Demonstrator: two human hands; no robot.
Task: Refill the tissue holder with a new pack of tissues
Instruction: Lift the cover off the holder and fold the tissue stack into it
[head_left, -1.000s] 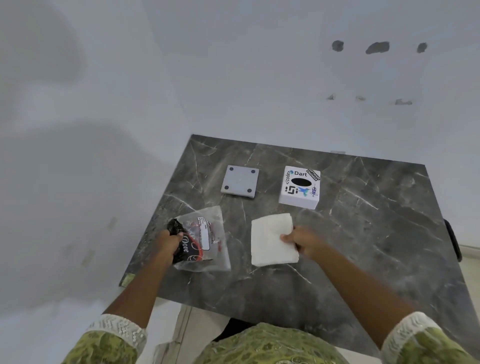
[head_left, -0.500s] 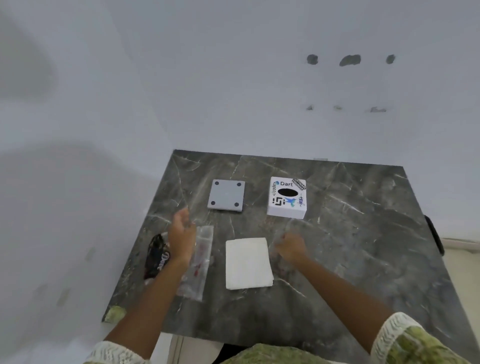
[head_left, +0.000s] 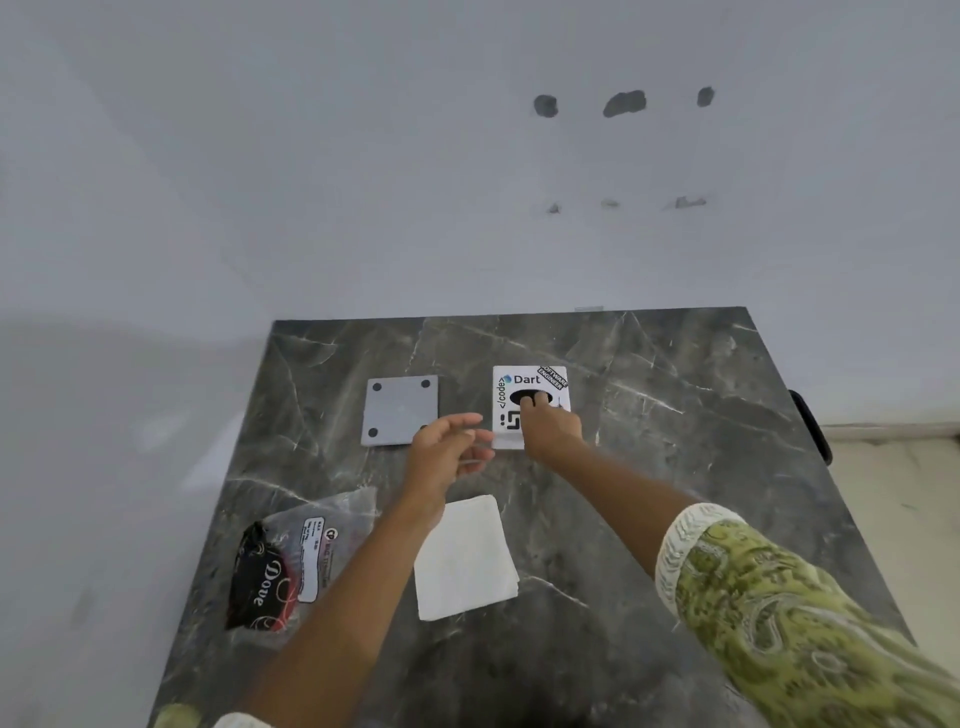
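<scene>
A white square tissue holder (head_left: 535, 379) with stickers and a black oval slot stands at the back middle of the dark marble table (head_left: 675, 467). My right hand (head_left: 548, 428) rests on its near side, with fingertips dipping into the slot. My left hand (head_left: 447, 452) hovers just left of the holder, fingers apart and empty. A white stack of tissues (head_left: 465, 558) lies flat on the table nearer to me, partly under my left forearm. The emptied clear plastic wrapper (head_left: 296, 556) with a black printed part lies at the front left.
A grey square plate (head_left: 400, 410) with dark round feet at its corners, likely the holder's base, lies left of the holder. A white wall runs close behind the table. A dark object (head_left: 810, 426) sticks out past the table's right edge.
Both hands left the wrapper and the tissue stack and moved toward the back of the table. My right hand now touches the holder's slot; my left hand floats beside it.
</scene>
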